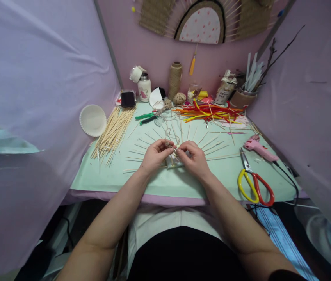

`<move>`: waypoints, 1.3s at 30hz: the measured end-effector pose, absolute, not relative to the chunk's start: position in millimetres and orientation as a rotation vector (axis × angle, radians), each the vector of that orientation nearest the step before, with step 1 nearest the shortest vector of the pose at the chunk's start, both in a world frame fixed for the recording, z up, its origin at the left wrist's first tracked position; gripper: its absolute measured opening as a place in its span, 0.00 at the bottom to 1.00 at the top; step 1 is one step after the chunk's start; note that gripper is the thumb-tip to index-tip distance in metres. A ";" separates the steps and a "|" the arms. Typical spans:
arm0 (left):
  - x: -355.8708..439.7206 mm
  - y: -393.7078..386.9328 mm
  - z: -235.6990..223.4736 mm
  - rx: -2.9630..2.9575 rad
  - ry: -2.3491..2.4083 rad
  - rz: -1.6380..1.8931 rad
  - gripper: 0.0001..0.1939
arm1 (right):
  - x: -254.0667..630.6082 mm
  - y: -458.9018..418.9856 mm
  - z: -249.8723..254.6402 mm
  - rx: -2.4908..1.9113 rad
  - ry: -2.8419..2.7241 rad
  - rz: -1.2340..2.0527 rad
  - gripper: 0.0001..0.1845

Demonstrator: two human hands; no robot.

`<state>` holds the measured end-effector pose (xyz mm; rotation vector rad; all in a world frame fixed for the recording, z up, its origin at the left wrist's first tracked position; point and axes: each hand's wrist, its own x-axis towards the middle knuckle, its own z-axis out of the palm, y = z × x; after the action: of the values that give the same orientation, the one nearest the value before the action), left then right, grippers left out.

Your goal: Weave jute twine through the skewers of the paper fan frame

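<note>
Thin wooden sticks fan out like rays on the table around both hands. My left hand is closed, thumb and forefinger pinched together at the hub of the fan. Close against it, my right hand pinches at the same spot, its fingertips nearly touching the left ones. A loop of thin twine runs down to the fingertips, which appear to grip it; the exact hold is partly hidden. Beneath the hands lies a small clear, shiny piece, its kind unclear.
Left are a stick pile, a white paper plate and green-handled pliers. Fuzzy red and yellow stems and a twine spool lie behind. Right are scissors at the table edge and a corded pink glue gun.
</note>
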<state>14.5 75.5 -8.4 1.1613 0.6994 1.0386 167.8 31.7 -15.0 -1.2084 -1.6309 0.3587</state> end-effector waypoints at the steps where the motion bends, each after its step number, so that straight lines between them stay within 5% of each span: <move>1: 14.5 75.1 -7.7 1.177 0.708 1.040 0.11 | 167.5 32.0 -15.5 -1.211 -1.622 0.356 0.07; 13: 14.3 75.9 -11.4 1.321 0.730 1.041 0.09 | 168.1 32.7 -19.0 -1.221 -1.596 0.481 0.06; 39: 15.1 74.1 -9.1 1.091 0.718 1.013 0.12 | 165.6 28.5 -19.4 -1.152 -1.689 -0.006 0.03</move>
<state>15.1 74.1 -9.1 1.0914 0.7180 1.0132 165.6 28.5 -19.4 -1.1522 -1.6893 -0.0059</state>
